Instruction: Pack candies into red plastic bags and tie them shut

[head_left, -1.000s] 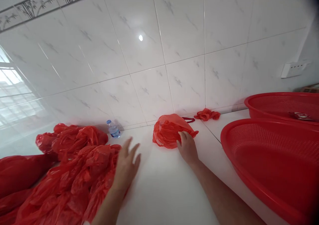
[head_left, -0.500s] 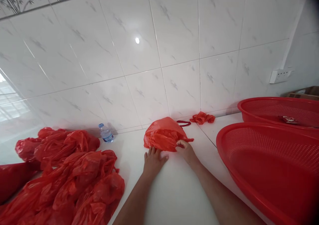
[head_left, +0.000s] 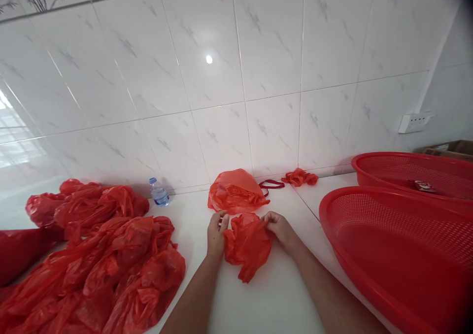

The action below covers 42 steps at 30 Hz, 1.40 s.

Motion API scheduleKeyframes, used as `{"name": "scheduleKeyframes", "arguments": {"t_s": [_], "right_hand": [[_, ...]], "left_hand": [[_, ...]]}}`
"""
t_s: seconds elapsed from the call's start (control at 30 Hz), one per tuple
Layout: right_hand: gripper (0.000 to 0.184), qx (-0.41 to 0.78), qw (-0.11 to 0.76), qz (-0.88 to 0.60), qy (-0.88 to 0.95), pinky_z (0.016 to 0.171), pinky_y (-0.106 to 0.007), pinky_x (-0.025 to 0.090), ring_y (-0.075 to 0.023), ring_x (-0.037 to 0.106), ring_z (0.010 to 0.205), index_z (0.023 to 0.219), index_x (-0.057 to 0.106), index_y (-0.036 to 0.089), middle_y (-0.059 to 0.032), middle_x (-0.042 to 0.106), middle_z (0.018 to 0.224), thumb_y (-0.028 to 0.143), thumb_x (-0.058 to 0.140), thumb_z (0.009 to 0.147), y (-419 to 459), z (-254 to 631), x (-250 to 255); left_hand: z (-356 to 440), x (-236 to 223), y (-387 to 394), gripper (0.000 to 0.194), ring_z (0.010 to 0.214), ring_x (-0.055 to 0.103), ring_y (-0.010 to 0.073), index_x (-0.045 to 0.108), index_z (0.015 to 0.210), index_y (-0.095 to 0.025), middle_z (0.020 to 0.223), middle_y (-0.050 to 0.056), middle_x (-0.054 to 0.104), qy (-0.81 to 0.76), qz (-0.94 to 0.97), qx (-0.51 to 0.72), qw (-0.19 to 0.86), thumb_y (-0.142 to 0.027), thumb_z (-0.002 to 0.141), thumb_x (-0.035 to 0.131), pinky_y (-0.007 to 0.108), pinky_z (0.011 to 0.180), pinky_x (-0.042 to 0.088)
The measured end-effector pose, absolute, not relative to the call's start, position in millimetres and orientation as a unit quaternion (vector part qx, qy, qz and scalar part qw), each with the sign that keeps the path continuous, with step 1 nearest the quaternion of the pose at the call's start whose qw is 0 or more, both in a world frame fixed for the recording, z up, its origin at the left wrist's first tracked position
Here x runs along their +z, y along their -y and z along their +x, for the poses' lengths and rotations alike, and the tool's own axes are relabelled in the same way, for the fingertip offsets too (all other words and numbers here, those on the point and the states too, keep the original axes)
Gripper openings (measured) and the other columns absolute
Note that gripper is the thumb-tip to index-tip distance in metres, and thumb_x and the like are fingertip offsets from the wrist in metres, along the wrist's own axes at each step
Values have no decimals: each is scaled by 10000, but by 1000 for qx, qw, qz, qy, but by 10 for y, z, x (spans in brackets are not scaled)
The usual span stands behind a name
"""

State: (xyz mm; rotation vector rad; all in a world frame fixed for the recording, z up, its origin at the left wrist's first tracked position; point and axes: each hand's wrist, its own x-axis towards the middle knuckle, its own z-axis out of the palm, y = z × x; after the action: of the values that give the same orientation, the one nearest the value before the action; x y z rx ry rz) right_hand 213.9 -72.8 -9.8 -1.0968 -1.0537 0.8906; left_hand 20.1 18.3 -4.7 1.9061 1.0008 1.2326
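A crumpled, thin red plastic bag [head_left: 248, 248] hangs spread between my two hands over the white table. My right hand [head_left: 280, 229] pinches its upper right corner between thumb and fingers. At the bag's upper left edge, my left hand [head_left: 217, 233] is closed, thumb against the curled fingers; its exact grip is partly hidden. Just beyond both hands sits a bulging red bag bundle [head_left: 236, 191], with a dark red strap [head_left: 272, 183] at its right side.
Heaped red plastic bags [head_left: 125, 270] cover the left side. A water bottle [head_left: 159, 193] stands by the tiled wall. Two red perforated baskets [head_left: 327, 211] occupy the right, the rear one holding a small packet [head_left: 423, 186]. A small red bag [head_left: 300, 177] lies against the wall.
My left hand came from the left-hand heap to the bundle. A single red bag has been pulled from it towards me, and both hands are now at that bag.
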Motion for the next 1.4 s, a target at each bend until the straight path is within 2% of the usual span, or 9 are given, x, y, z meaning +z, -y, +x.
{"name": "scheduleKeyframes", "arguments": {"t_s": [0.07,0.13,0.27,0.4,0.53,0.77,1.03,1.2,1.4], "right_hand": [[58,350,626,-506,479,593,-246,410,-136,528,632,625,449,202,11,609,735,210,504,609,705,2098,-109],[24,305,615,-532,495,613,-253,406,-143,519,638,608,471,202,17,595,693,188,481,592,692,2031,-117],[90,204,613,-587,488,647,-266,394,-149,509,640,663,517,214,32,578,670,181,464,597,703,1928,-109],[145,123,630,-638,425,721,-286,403,-169,544,744,768,543,225,8,606,778,214,456,652,749,2066,-75],[146,82,647,-678,339,695,-297,408,-188,544,759,815,535,213,-30,613,828,301,472,717,814,2286,-48],[376,164,626,-666,370,485,-235,324,-112,375,518,588,416,216,57,424,548,520,609,699,849,2179,-34],[409,292,653,-616,330,426,-232,342,-110,444,452,740,464,221,48,484,550,629,476,779,972,1737,-40],[388,418,656,-529,340,529,-287,473,-183,622,645,937,581,202,-44,659,814,523,618,723,980,1669,-10],[315,451,714,-432,316,631,-337,493,-201,610,718,891,612,203,-35,665,833,361,709,637,970,1837,-46]], "left_hand": [[145,-81,-91,469,779,604,173,554,1153,-161,1003,98,634,-355,733,446,371,-495,894,348,318,701,497],[129,-100,9,536,752,601,155,486,1258,-179,1110,112,610,-320,745,399,428,-487,820,509,299,666,500],[205,-92,218,965,857,589,158,243,1432,-227,1107,82,599,-257,765,293,513,-231,613,752,298,773,474],[262,-93,312,575,667,568,128,542,1242,-214,753,-9,603,-271,811,258,450,-128,678,615,254,630,465],[176,-61,193,203,653,544,130,665,833,-195,762,7,593,-329,805,383,311,-139,729,500,254,610,449],[17,93,99,132,806,517,173,573,825,-211,826,25,516,-362,749,520,193,-190,820,444,318,767,447],[137,115,269,81,763,488,162,508,778,-199,806,28,467,-278,783,553,60,-168,848,479,299,695,461],[272,89,473,84,774,513,175,500,767,-206,814,43,521,-215,857,462,79,-225,849,505,310,705,461],[288,81,455,71,739,545,214,591,826,-217,742,43,584,-281,892,353,30,-264,806,541,361,740,417]]}}
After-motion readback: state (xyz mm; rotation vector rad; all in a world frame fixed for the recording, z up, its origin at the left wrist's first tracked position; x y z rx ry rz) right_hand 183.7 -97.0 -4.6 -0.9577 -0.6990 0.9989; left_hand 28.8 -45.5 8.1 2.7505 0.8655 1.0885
